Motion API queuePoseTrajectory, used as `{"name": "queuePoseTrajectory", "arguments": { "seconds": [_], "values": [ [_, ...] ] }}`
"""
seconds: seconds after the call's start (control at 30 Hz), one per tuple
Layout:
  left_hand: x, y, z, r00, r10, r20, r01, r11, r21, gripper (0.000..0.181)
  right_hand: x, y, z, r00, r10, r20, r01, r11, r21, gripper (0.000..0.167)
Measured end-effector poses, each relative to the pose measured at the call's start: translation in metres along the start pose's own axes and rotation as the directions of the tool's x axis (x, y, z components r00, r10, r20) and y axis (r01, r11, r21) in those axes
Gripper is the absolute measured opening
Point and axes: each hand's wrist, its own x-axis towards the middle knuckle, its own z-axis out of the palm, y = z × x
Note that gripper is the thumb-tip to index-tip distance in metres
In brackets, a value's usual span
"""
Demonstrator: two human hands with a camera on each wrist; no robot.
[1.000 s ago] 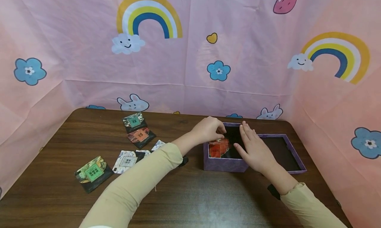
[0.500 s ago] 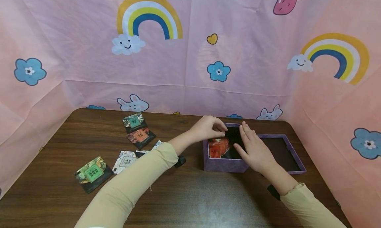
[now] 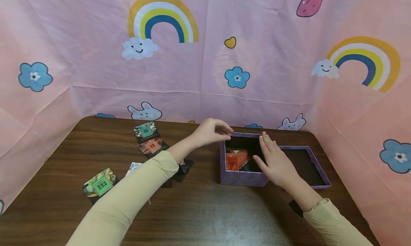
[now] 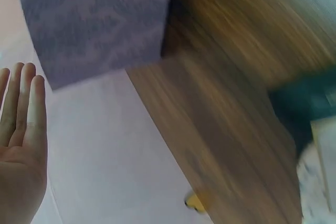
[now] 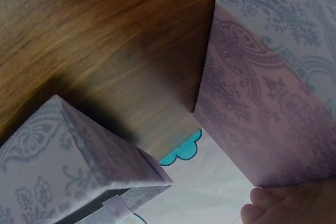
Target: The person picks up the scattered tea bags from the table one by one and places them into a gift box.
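A purple patterned box (image 3: 242, 178) stands right of the table's middle, its top uncovered. Inside, a red printed packet (image 3: 237, 160) lies against the black interior. My left hand (image 3: 212, 133) is at the box's far left corner, its fingers extended and holding nothing. In the left wrist view its straight fingers (image 4: 23, 103) appear beside the box wall (image 4: 100, 24). My right hand (image 3: 277, 164) rests along the box's right rim with straight fingers. In the right wrist view only some fingertips (image 5: 283, 205) show at the box's edge (image 5: 262, 87).
The shallow purple lid (image 3: 318, 171) lies right of the box, its black inside facing up. Left on the table lie a green packet (image 3: 101, 183), a teal one (image 3: 145, 131), an orange one (image 3: 150, 147) and a white one (image 3: 133, 167), partly behind my left sleeve (image 3: 135, 194).
My left hand has drawn back leftward and away from over the red packet, which stays in the box. The right hand keeps its place on the rim.
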Motion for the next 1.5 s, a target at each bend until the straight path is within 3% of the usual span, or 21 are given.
{"name": "queuePoseTrajectory", "arguments": {
  "seconds": [0.33, 0.47, 0.6, 0.83, 1.23, 1.5],
  "values": [
    [-0.025, -0.023, -0.050, 0.990, -0.076, -0.120, 0.081, 0.996, 0.040, 0.024, 0.000, -0.002, 0.000, 1.000, 0.000, -0.004, 0.000, 1.000, -0.004, 0.076],
    [-0.037, -0.033, -0.070, 0.977, -0.122, -0.177, 0.139, 0.986, 0.088, 0.025, 0.000, -0.002, 0.000, 1.000, 0.000, -0.004, 0.000, 1.000, -0.010, 0.076],
    [-0.047, -0.043, -0.085, 0.961, -0.172, -0.218, 0.194, 0.977, 0.083, 0.027, -0.001, -0.001, 0.001, 1.000, -0.001, -0.002, 0.001, 1.000, -0.014, 0.077],
    [-0.062, -0.061, -0.107, 0.943, -0.214, -0.254, 0.233, 0.971, 0.048, 0.030, -0.002, -0.001, 0.000, 1.000, -0.005, -0.004, 0.005, 1.000, 0.000, 0.077],
    [-0.094, -0.090, -0.145, 0.914, -0.297, -0.277, 0.338, 0.934, 0.113, 0.042, -0.001, -0.001, 0.002, 1.000, -0.005, -0.011, 0.005, 1.000, -0.010, 0.077],
    [-0.109, -0.117, -0.162, 0.894, -0.340, -0.290, 0.385, 0.916, 0.114, 0.049, 0.000, 0.001, 0.004, 1.000, -0.012, -0.017, 0.012, 1.000, -0.016, 0.077]
  ]
}}
